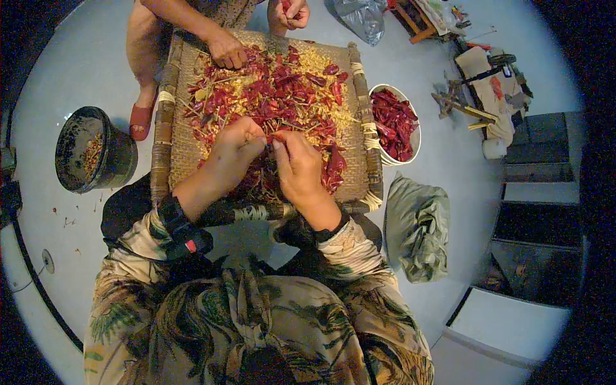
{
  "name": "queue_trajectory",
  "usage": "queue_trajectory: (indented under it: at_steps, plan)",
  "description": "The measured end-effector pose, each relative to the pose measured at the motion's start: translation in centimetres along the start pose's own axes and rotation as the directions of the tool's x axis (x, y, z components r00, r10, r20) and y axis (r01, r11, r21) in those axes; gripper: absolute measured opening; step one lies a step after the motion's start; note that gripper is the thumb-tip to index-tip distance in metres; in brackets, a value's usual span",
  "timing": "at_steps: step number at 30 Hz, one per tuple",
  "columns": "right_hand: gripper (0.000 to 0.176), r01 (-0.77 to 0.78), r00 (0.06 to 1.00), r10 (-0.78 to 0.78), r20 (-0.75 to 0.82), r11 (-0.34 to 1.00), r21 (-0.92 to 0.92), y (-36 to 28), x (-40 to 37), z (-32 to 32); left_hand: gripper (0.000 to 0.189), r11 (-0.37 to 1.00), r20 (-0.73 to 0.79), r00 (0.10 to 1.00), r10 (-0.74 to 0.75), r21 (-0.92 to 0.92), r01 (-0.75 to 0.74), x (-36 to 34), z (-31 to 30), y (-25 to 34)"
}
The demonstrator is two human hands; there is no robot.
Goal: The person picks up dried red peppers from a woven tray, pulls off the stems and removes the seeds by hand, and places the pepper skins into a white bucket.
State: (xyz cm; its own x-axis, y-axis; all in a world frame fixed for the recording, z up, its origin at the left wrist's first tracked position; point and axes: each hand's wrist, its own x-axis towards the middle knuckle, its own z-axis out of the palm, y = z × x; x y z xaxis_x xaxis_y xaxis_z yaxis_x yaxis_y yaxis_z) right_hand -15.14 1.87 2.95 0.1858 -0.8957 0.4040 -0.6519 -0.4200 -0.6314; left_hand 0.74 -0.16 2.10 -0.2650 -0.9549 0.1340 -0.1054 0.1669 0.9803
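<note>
A woven bamboo tray (pixel 185 149) holds a heap of dried red chillies (pixel 282 90) mixed with yellow seeds and stems. My left hand (pixel 236 149) and my right hand (pixel 296 165) meet over the near part of the heap, fingertips pinched together on one small dried chilli (pixel 269 136). Both wrists rest near the tray's front rim. Across the tray, another person's hand (pixel 227 50) lies on the chillies and their other hand (pixel 290 13) is curled above the far edge.
A white bowl of red chillies (pixel 395 123) stands right of the tray. A black bucket (pixel 90 151) with scraps sits left on the pale floor. A grey-green bag (pixel 418 228) lies at the right. Tools and clutter fill the far right; dark steps are at the right edge.
</note>
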Motion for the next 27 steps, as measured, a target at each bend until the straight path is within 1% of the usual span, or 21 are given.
queue_trajectory:
  at_steps: [2,3,6,8,9,11,13,14,15,17,18,21,22,23,24,25,26,27]
  plan:
    - [0.014,-0.048,0.999,0.048,0.022,0.999,0.001,0.2,-0.2,0.3,0.007,0.999,-0.011,1.000,0.001,0.037,-0.001,0.1,0.1,-0.6]
    - [0.014,-0.044,0.999,0.044,0.011,0.999,0.005,0.3,-0.3,0.4,0.008,0.998,-0.017,1.000,0.002,0.056,-0.001,0.2,0.2,-0.7]
    - [0.013,-0.032,0.999,0.032,-0.030,0.999,0.009,0.5,-0.4,0.9,0.009,0.986,-0.074,0.993,0.094,0.144,-0.083,0.0,0.5,-0.4]
    - [0.011,-0.023,0.997,0.023,-0.068,1.000,0.001,0.6,-0.4,1.1,0.010,0.999,-0.091,0.995,0.027,0.050,-0.023,0.0,0.7,-1.1]
    - [0.011,0.010,0.995,-0.013,-0.100,1.000,-0.026,0.5,-0.4,1.1,0.011,1.000,-0.098,0.995,-0.007,0.002,0.007,0.0,1.0,-1.8]
    - [0.011,0.075,0.983,-0.088,-0.160,0.994,-0.082,0.1,-0.4,0.8,0.013,0.993,-0.168,0.981,0.093,0.081,-0.080,0.5,0.9,-6.7]
    - [0.011,0.019,0.973,-0.024,-0.228,1.000,-0.024,-0.2,0.3,-0.7,0.013,0.999,-0.156,0.988,-0.008,-0.033,0.003,0.6,0.6,-6.8]
    - [0.012,-0.180,0.968,0.202,-0.146,0.972,0.154,-1.0,0.6,-1.8,0.012,0.976,-0.078,0.986,-0.147,-0.175,0.131,0.6,0.2,-6.4]
    - [0.013,-0.189,0.964,0.235,-0.127,0.936,0.299,-0.1,0.8,-1.8,0.011,0.917,0.028,0.963,-0.270,-0.297,0.266,0.6,-0.2,-5.2]
    - [0.014,-0.209,0.950,0.301,-0.078,0.804,0.557,2.6,1.1,-1.4,0.008,0.846,0.080,0.943,-0.324,-0.422,0.327,0.7,-0.2,-3.3]
    - [0.019,-0.288,0.933,0.359,0.003,0.742,0.605,3.1,1.2,-1.7,0.006,0.801,0.100,0.933,-0.346,-0.486,0.349,0.8,-0.1,-2.6]
    - [0.022,-0.428,0.837,0.534,0.118,0.505,0.750,4.6,1.8,-2.7,0.006,0.808,0.150,0.949,-0.277,-0.498,0.314,1.7,-0.5,-1.7]
    - [0.023,-0.461,0.804,0.577,0.144,0.451,0.764,4.7,2.2,-3.8,0.006,0.793,0.144,0.946,-0.289,-0.518,0.321,1.7,-0.5,-1.8]
    - [0.015,-0.457,0.753,0.651,0.093,0.415,0.787,5.2,2.9,-4.6,0.006,0.777,0.143,0.944,-0.296,-0.539,0.325,1.7,-0.6,-1.9]
    - [0.019,-0.388,0.774,0.630,0.063,0.394,0.833,6.7,3.1,-5.7,0.006,0.759,0.152,0.941,-0.301,-0.560,0.333,1.7,-0.5,-2.0]
    - [0.023,-0.315,0.792,0.611,0.025,0.372,0.873,8.8,3.0,-7.0,0.005,0.775,0.128,0.951,-0.283,-0.554,0.305,1.8,-0.4,-2.0]
    - [0.024,-0.174,0.771,0.636,-0.027,0.251,0.952,11.2,3.2,-8.2,0.005,0.789,0.107,0.959,-0.264,-0.548,0.278,1.6,-0.4,-1.9]
    - [0.026,-0.015,0.747,0.661,-0.073,0.128,0.992,13.7,3.5,-9.4,0.004,0.803,0.083,0.966,-0.244,-0.542,0.249,1.5,-0.3,-1.6]
